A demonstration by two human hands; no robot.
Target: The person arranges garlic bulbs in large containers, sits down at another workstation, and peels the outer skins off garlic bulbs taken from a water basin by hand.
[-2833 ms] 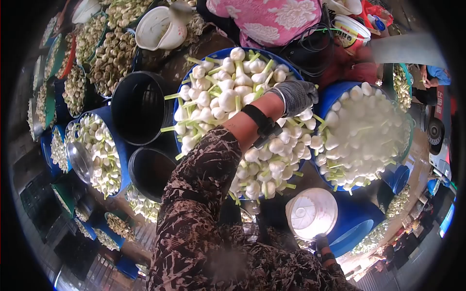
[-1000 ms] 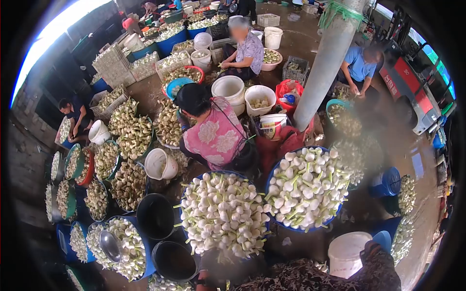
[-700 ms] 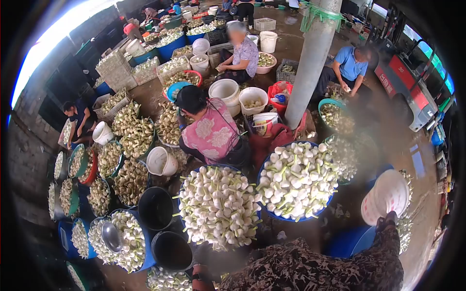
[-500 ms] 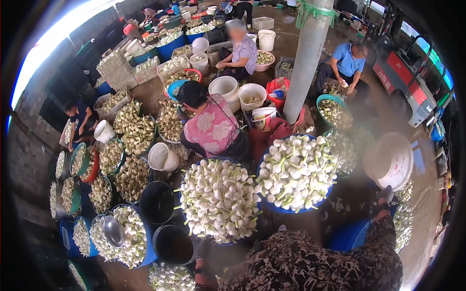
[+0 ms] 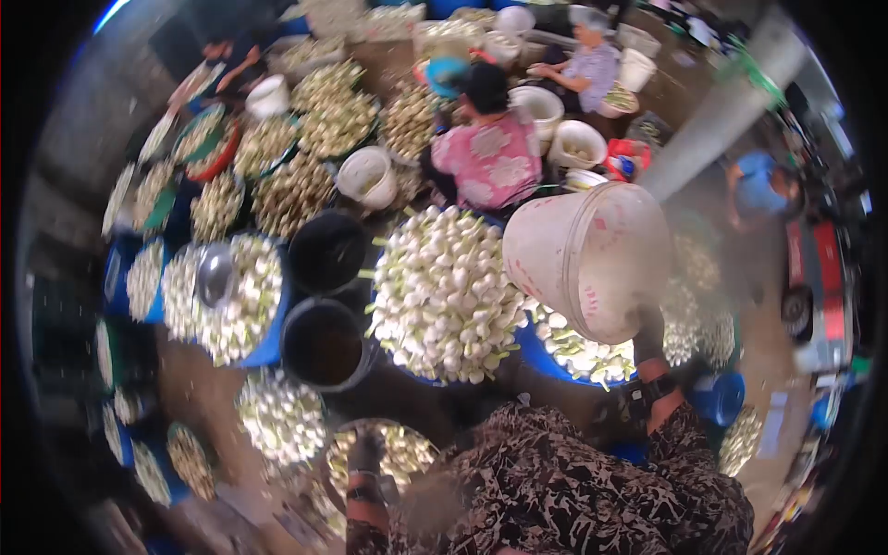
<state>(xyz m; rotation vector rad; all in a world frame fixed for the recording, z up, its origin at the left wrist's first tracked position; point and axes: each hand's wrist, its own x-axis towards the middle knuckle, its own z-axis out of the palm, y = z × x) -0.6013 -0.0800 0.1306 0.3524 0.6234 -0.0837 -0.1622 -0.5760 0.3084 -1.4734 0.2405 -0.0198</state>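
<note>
A white plastic bucket is tipped on its side above the garlic, its mouth facing right. My right hand, in a dark glove, grips the bucket's rim. Beneath the bucket, a heap of trimmed garlic fills a blue tub, partly hidden by the bucket. To its left stands another tub piled high with garlic bulbs. My left hand, also gloved, is low in front of me over a container of garlic. Its fingers are dark and blurred, so their grip is unclear.
Two black buckets stand left of the middle heap. A metal bowl lies on garlic in a blue tub further left. A person in a pink top sits just beyond. A concrete pillar rises at the right.
My right hand has swung the bucket from the far right inward over the right garlic heap. My left hand is now over another garlic container, and the view has turned.
</note>
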